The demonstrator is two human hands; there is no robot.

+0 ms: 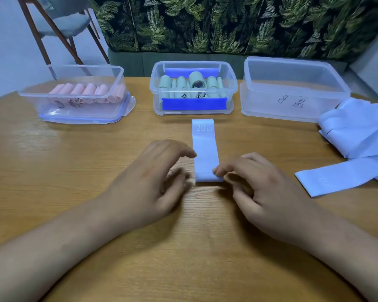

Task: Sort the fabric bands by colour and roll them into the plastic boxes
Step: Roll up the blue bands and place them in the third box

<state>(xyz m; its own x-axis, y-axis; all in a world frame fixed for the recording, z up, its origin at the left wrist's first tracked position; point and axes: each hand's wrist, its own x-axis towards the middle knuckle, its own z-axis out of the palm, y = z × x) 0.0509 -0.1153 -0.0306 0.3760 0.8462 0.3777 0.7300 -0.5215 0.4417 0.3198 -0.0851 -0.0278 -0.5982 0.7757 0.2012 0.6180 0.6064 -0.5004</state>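
Right hand (255, 182) pinched the rolled near end of pale blue band (205, 147), left hand (153, 171) relaxed open, fingertip touching its edge, loose blue bands (358, 136) heaped right of both hands

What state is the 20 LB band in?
Mostly spread: 20 LB band lies flat; only its near end is curled, gripped by the right hand.

Light looks soft, even and fairly bright to me, seemingly from overhead. The wooden table (52, 171) shows a pale sheen on its left part and a small glare between the hands. Shadows under the left hand (153, 177) and right hand (260, 184) are faint. The left fingertips are blurred. The pale blue band (205, 149) looks washed out. My wide lens bows the table's far edge and tilts the chair (59, 29).
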